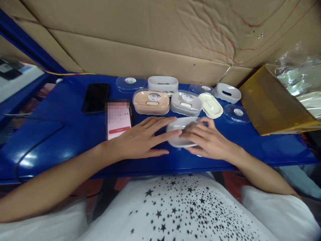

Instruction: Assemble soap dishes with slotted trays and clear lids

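Close to the table's front edge, a light grey soap box (175, 138) without a lid lies between my hands. My right hand (210, 140) holds it from the right, with fingers over its inside and the thumb at its near side. My left hand (144, 139) is spread, its fingers straight, and its fingertips reach over the box's left rim; whether they touch it I cannot tell. Just behind stand a peach soap box (142, 103) and a grey soap box (179, 106), both under clear lids with round stickers. A cream inner tray (213, 106) lies to their right.
At the back are two white-grey boxes (163, 81) (229, 92). Clear lids (131, 83) (200, 89) (236, 113) lie around them. A black phone (96, 97) and a lit phone (119, 118) are left. An open carton (271, 107) with plastic-wrapped pieces stands right. A cable (32, 147) crosses the left side.
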`<state>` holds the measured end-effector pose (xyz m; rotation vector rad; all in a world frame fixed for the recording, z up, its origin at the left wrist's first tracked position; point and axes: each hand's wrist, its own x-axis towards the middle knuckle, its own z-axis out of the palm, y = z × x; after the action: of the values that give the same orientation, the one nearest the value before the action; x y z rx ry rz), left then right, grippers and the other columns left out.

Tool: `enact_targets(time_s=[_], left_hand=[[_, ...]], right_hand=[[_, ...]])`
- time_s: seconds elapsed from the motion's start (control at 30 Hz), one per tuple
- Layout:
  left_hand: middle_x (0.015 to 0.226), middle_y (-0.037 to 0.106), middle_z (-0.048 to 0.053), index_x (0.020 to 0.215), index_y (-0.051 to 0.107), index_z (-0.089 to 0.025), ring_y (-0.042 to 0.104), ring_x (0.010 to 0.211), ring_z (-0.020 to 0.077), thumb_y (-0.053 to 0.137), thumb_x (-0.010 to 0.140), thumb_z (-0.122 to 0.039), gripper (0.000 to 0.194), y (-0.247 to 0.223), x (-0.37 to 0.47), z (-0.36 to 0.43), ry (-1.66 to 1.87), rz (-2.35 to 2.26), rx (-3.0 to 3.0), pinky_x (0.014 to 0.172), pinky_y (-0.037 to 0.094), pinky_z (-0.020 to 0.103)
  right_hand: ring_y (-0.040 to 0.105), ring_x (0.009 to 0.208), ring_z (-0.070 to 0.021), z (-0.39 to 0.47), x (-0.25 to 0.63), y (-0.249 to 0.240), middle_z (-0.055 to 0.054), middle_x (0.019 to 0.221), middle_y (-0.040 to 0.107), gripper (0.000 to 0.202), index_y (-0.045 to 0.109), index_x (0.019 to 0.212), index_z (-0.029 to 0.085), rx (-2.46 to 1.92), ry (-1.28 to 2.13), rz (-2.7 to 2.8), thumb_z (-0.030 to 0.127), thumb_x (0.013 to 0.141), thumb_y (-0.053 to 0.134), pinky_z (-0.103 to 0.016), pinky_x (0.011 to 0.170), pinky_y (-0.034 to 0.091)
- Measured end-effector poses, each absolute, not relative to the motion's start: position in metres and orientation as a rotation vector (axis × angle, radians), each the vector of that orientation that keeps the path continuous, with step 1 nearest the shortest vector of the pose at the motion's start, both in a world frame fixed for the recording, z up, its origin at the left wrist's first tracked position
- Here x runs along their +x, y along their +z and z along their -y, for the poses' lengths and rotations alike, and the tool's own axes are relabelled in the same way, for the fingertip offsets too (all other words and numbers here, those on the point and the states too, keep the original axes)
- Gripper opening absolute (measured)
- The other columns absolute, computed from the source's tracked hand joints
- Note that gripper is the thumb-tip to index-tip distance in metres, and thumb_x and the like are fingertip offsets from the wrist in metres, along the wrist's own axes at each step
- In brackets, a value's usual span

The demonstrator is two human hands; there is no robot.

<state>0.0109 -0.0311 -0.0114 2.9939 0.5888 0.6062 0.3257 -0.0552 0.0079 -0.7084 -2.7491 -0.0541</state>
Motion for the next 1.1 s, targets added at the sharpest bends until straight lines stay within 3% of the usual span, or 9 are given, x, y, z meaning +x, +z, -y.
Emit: enact_targets(time_s=[0.13,0.3,0.4,0.5,0.57,0.67,0.83,0.97,1.1], left_hand=[[0.173,0.04,0.021,0.173,0.032,-0.031,0.053,0.15,0.0426,0.07,0.107,-0.04,0.077,-0.012,0.011,0.029,0.619,-0.584,2.968,0.121,0.05,0.064],[0.173,0.041,0.02,0.171,0.037,-0.031,0.053,0.151,0.0413,0.072,0.106,-0.043,0.075,-0.016,0.011,0.027,0.612,-0.586,2.951,0.121,0.05,0.062],[0.173,0.041,0.02,0.171,0.037,-0.03,0.055,0.149,0.0412,0.069,0.107,-0.045,0.073,-0.016,0.01,0.028,0.587,-0.611,2.974,0.12,0.052,0.062],[0.173,0.04,0.022,0.171,0.036,-0.028,0.053,0.15,0.0421,0.068,0.107,-0.043,0.073,-0.017,0.01,0.028,0.59,-0.597,2.99,0.119,0.052,0.063],[0.175,0.036,0.023,0.171,0.035,-0.027,0.049,0.153,0.0431,0.069,0.107,-0.044,0.075,-0.018,0.011,0.028,0.595,-0.604,2.988,0.121,0.05,0.063],[0.174,0.036,0.025,0.17,0.039,-0.024,0.05,0.152,0.0451,0.072,0.105,-0.046,0.076,-0.02,0.011,0.026,0.563,-0.648,2.982,0.121,0.049,0.065],[0.167,0.049,0.021,0.153,0.06,-0.022,0.055,0.147,0.0428,0.072,0.104,-0.051,0.059,-0.02,0.011,0.028,0.444,-0.694,2.965,0.122,0.047,0.061],[0.17,0.047,0.02,0.155,0.058,-0.021,0.058,0.144,0.0429,0.073,0.1,-0.061,0.069,-0.018,0.015,0.034,0.364,-0.745,2.958,0.12,0.047,0.058],[0.167,0.05,0.022,0.143,0.066,-0.018,0.06,0.14,0.0448,0.071,0.101,-0.063,0.061,-0.015,0.021,0.039,0.353,-0.789,2.998,0.118,0.048,0.06]], right_hand=[[0.073,0.098,-0.0277,0.065,0.332,0.023,-0.012,0.114,0.081,0.036,0.067,0.134,0.016,-0.962,-0.254,2.753,0.043,0.113,0.055,-0.046,0.093,0.045],[0.072,0.115,-0.0357,0.075,0.325,0.018,-0.019,0.13,0.077,0.057,0.061,0.148,0.009,-1.028,-0.228,2.834,0.05,0.108,0.064,-0.049,0.095,0.051],[0.07,0.122,-0.0358,0.072,0.319,0.005,-0.022,0.139,0.073,0.054,0.059,0.153,0.007,-0.974,-0.217,2.841,0.038,0.108,0.065,-0.05,0.101,0.053],[0.065,0.134,-0.0303,0.067,0.316,-0.004,-0.017,0.148,0.071,0.046,0.059,0.155,0.011,-0.786,-0.169,2.853,0.015,0.109,0.056,-0.047,0.111,0.051],[0.061,0.142,-0.026,0.062,0.316,-0.006,-0.012,0.151,0.07,0.048,0.06,0.156,0.017,-0.675,-0.088,2.848,0.009,0.109,0.052,-0.046,0.118,0.046],[0.06,0.144,-0.0256,0.056,0.317,-0.005,-0.01,0.15,0.071,0.043,0.061,0.156,0.022,-0.66,-0.016,2.794,0.022,0.112,0.057,-0.049,0.121,0.044],[0.07,0.131,-0.0275,0.052,0.319,-0.003,-0.015,0.139,0.077,0.037,0.07,0.144,0.017,-0.69,0.072,2.745,0.035,0.113,0.06,-0.047,0.108,0.056],[0.074,0.126,-0.025,0.038,0.335,0.001,-0.009,0.134,0.078,0.032,0.073,0.139,0.025,-0.637,0.379,2.634,0.04,0.113,0.06,-0.047,0.107,0.06],[0.065,0.14,-0.0312,-0.007,0.374,-0.003,-0.011,0.148,0.071,0.042,0.065,0.149,0.028,-1.099,0.197,2.249,0.045,0.115,0.047,-0.057,0.12,0.051]])
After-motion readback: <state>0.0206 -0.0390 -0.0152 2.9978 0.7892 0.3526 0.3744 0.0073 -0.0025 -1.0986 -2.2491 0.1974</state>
